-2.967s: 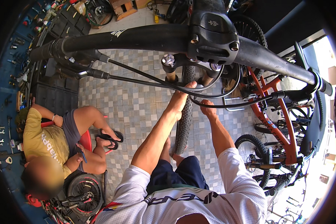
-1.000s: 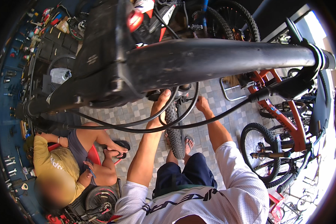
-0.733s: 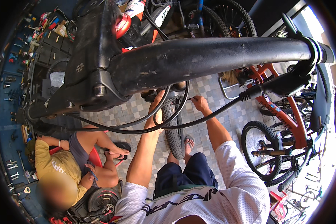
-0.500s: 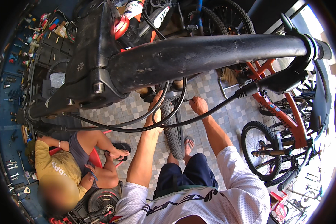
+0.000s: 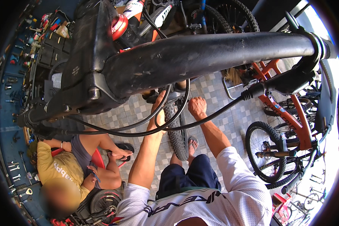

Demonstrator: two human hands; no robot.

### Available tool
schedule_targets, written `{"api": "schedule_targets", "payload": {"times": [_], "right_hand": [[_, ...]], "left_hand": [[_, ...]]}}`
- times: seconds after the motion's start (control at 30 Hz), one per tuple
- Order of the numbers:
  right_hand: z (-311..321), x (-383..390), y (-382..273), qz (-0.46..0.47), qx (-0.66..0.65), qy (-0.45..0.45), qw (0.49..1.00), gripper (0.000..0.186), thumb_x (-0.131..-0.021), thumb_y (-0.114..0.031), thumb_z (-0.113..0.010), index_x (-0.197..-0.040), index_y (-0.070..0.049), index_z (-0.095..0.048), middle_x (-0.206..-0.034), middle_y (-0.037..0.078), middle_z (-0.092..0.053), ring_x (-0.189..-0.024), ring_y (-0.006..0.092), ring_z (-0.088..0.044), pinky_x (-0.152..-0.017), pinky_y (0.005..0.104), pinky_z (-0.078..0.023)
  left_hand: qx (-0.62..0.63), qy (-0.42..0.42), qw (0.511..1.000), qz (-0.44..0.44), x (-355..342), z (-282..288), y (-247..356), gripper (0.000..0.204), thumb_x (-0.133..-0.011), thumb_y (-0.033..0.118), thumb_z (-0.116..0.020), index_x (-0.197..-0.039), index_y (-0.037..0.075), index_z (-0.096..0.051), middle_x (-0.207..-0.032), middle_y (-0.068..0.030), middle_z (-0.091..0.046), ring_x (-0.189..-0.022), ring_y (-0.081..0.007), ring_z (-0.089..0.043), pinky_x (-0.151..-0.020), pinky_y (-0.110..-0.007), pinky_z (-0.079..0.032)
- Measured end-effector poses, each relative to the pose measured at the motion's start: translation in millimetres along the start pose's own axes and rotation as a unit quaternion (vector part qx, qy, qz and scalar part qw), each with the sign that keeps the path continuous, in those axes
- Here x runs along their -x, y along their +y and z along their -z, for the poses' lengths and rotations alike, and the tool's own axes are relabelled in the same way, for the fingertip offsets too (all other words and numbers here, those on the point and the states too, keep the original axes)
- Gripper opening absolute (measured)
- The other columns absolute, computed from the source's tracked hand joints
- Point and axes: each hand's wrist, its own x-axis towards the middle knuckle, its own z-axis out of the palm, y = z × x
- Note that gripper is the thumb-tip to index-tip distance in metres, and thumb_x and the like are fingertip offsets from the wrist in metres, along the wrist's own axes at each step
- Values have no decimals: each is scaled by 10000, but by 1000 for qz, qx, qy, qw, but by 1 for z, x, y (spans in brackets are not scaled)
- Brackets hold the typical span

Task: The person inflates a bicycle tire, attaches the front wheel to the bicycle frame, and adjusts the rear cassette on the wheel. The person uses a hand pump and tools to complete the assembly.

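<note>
My left hand (image 5: 160, 116), at the centre of the frame, lies along the left side of the knobbly front tyre (image 5: 176, 139), thumb extended upward; its fingers are hidden, so I cannot tell whether it grips. My right hand (image 5: 197, 106), just right of the tyre, is curled into a fist; I cannot tell whether it encloses anything. Black cables (image 5: 128, 133) loop across my left hand, below the black handlebar (image 5: 214, 49) spanning the upper frame.
</note>
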Motion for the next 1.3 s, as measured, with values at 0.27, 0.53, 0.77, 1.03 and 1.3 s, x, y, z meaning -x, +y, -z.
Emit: {"api": "schedule_targets", "payload": {"times": [0.27,0.53,0.77,1.03,1.3], "right_hand": [[-35,-4,42,-11,-302,-68,951,295,-892,-320,-670,-812,-41,-723,-851,68,-742,-754,254,-682,-709,380,-528],[-42,-57,311,-297,-618,294,666,586,-1032,-577,-477,-1286,-67,-612,-1090,79,-672,-821,175,-615,-718,346,-499],[-93,-45,-10,-380,-551,81,738,782,-1029,-673,-345,-1315,19,-571,-1241,150,-644,-1013,254,-630,-898,365,-484],[-13,57,99,-367,-574,45,731,909,-937,-784,-457,-1337,22,-588,-1214,142,-639,-966,222,-607,-864,350,-467],[-15,305,172,-433,-386,-315,751,632,-945,-624,-605,-1170,-39,-682,-951,127,-735,-751,224,-695,-572,375,-515]], "left_hand": [[-38,-74,997,3,12,-10,18,594,-869,632,-711,-1014,59,-643,-792,-57,-638,-623,-173,-649,-565,-307,-579],[-4,-75,993,95,-1,20,-1,619,-884,674,-663,-913,56,-680,-713,-50,-659,-593,-173,-634,-592,-307,-551],[-32,-2,999,13,-6,27,3,641,-889,688,-636,-961,52,-655,-732,-55,-652,-615,-184,-656,-594,-336,-575],[-22,-11,998,-53,-12,62,-16,442,-990,535,-619,-1061,100,-586,-851,-58,-654,-693,-179,-655,-662,-350,-590],[-281,66,937,-198,73,73,-113,462,-1001,394,-665,-1240,24,-527,-909,-102,-627,-824,-227,-626,-798,-357,-517]]}}
